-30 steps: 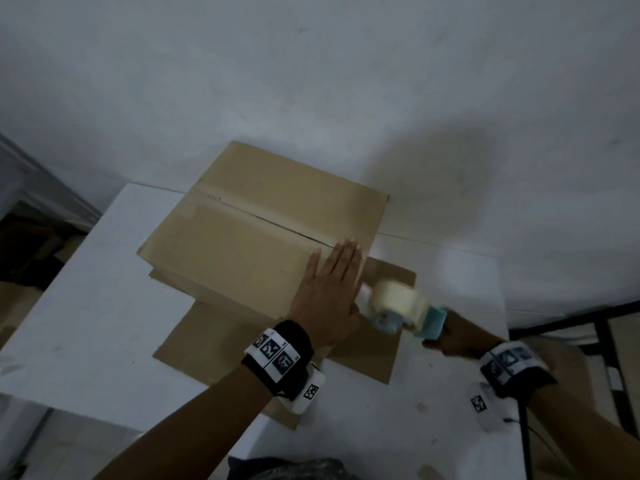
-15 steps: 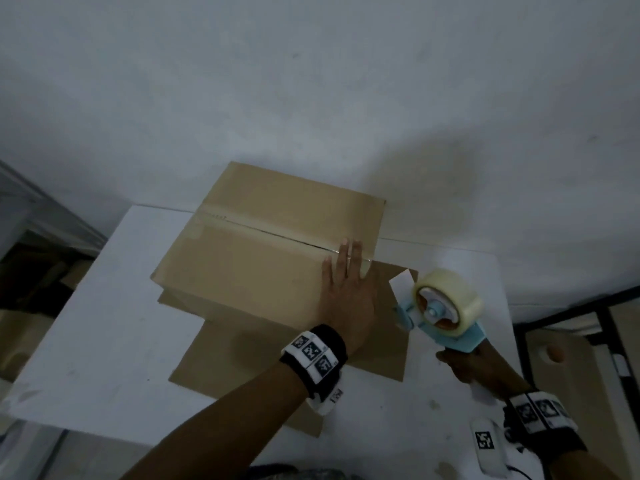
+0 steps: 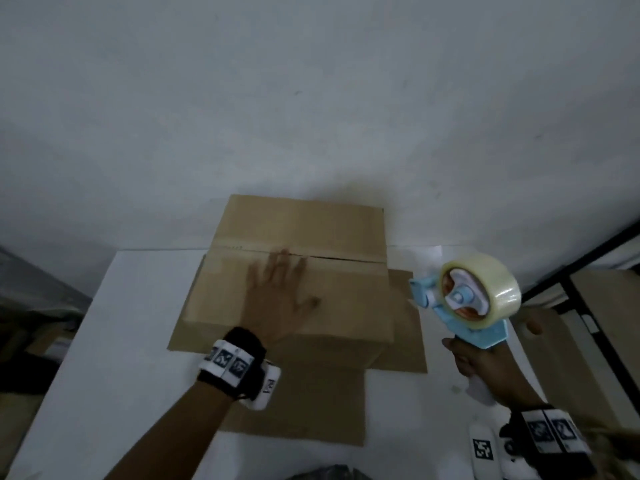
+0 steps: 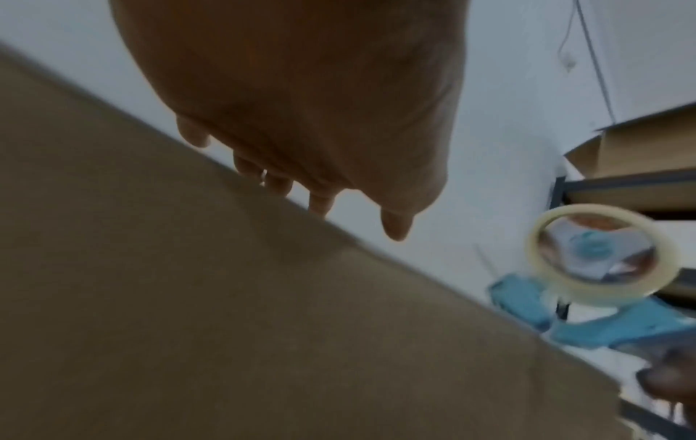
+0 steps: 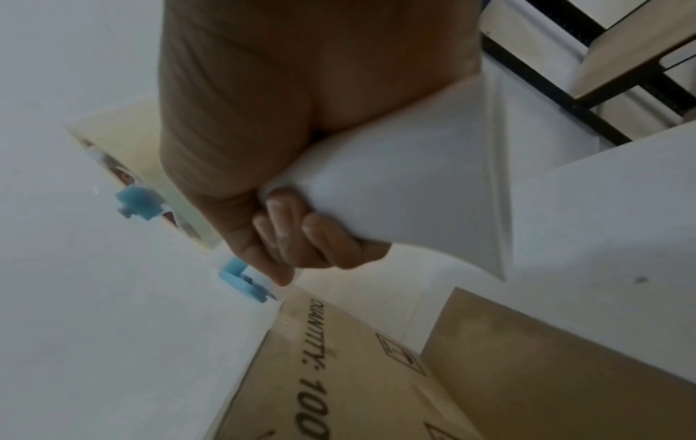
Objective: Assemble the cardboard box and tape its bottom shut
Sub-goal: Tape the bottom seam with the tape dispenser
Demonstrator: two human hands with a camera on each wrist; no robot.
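Note:
A brown cardboard box (image 3: 339, 233) stands on the white table (image 3: 114, 341), its two folded flaps meeting at a seam (image 3: 346, 259) across the top. My left hand (image 3: 280, 299) lies flat on the near flap, fingers spread and straight, fingertips close to the seam; the left wrist view shows the left hand (image 4: 301, 104) over the box (image 4: 188, 297). My right hand (image 3: 485, 368) grips the white handle of a blue tape dispenser (image 3: 478, 299) with a clear tape roll, held in the air right of the box. The right wrist view shows my fingers (image 5: 297, 235) curled round the handle.
Loose flaps (image 3: 311, 393) of the box spread on the table toward me and to the right. A dark metal shelf frame (image 3: 581, 306) with more cardboard stands at the right. A white wall (image 3: 311, 98) rises just behind the box.
My left hand slid left along the near flap, from the box's right end toward its middle. My right hand lifted the tape dispenser up and away to the right of the box.

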